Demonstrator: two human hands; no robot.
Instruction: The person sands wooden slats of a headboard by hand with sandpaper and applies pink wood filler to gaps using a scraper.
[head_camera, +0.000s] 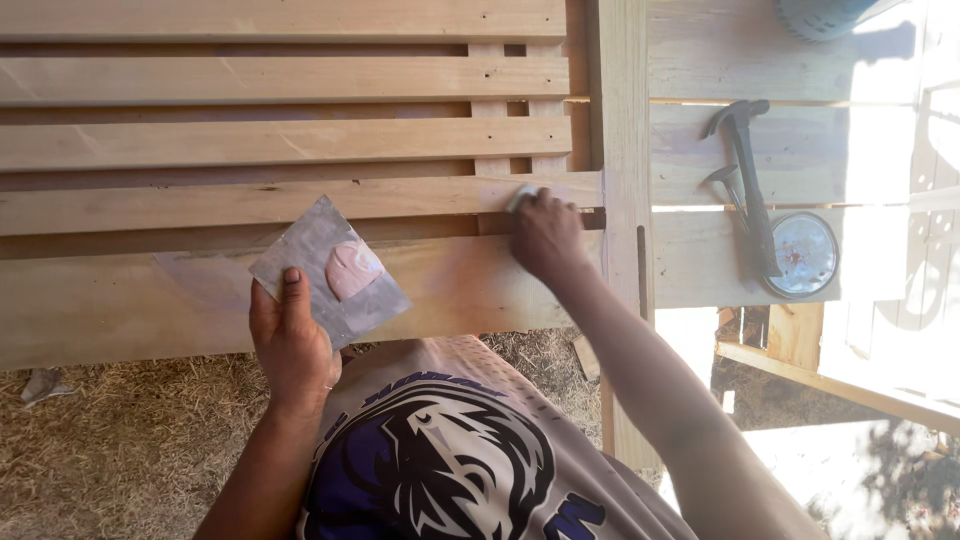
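Printed grey shirt (450, 460) closest to the lens, filling the six o'clock edge. Left hand (290, 345) raised just above it, grip pinched on the lower corner of a flat grey metal plate (325, 265), thumb laid on its face, fingers hidden behind. Pink dab of filler (352, 268) sitting on that plate, toward its three o'clock side, only a modest lump left. Right hand (545, 235) out at two o'clock from the plate, grip closed around a small pale spreader (520, 197), blade pressed against a wooden slat (300, 203) close to where it meets the upright post (622, 150). Judged well under way: pinkish smear already showing on the wide bottom board (200, 290) at nine o'clock of the plate, and a faint tint near the working spot; upper slats looking bare and clean, so probably more joints and holes left to fill. Cannot tell how many spots have been covered behind the hand. Further out at three o'clock, two claw hammers (745, 170) lying on a pale plank counter (790, 60), heads at twelve o'clock, handles reaching down over a round tin lid (805, 255). Dry straw (130, 440) on the ground at eight o'clock.
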